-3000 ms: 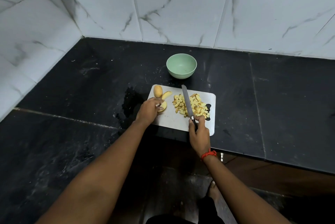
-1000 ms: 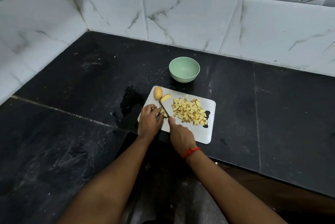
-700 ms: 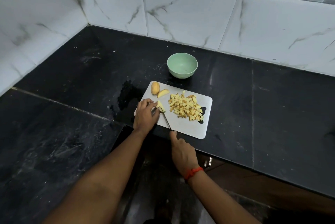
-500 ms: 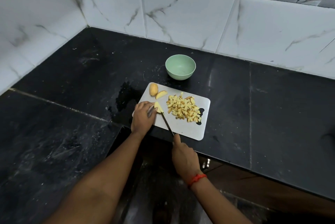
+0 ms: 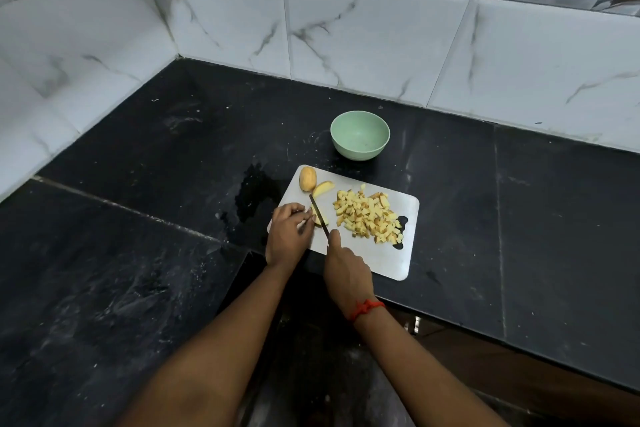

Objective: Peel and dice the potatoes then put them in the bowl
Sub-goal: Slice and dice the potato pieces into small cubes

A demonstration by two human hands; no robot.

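Left hand pinches potato wedge at board's 9 o'clock edge. Knife lies across the wedge, gripped by right hand. Advice: tuck fingertips, cut even strips. Diced pile mid-board; bowl at 12 o'clock.

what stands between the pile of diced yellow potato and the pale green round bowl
Nothing visible: only bare white cutting board and black counter lie between the diced pile and the bowl. The uncut potato piece sits further left.
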